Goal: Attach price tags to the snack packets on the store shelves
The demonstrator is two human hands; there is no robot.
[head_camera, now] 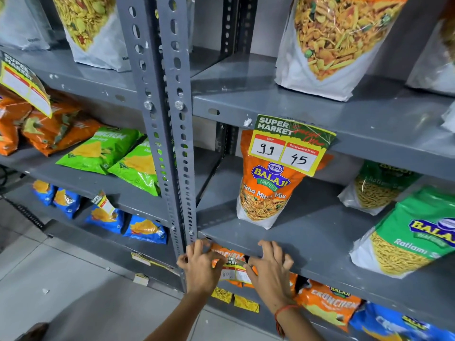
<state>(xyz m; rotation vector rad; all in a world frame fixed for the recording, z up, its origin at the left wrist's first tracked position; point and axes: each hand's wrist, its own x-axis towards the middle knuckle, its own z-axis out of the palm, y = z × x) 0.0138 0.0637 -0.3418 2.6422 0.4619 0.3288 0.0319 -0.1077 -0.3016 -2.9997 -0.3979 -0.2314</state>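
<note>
Both my forearms reach out from the near edge, a red thread on the right wrist. My left hand (200, 263) and right hand (269, 265) pinch the two sides of a price tag (234, 269) between thumb and fingertips, the other fingers spread. It sits against the front lip of the grey metal shelf (320, 244), just above an orange snack packet (227, 254) on the level below.

If I let go before it sticks, I judge it could drop to the floor (73, 291), where other scraps lie. Pressed crooked, it would hang tilted and hide the faint handwritten numbers.

Paint on the shelf is scuffed. Above, an orange mix packet (266, 190) already carries a filled tag (293, 146) reading 99 and 45. Green packets (113, 153) lie far left, and the floor is pale tile.
</note>
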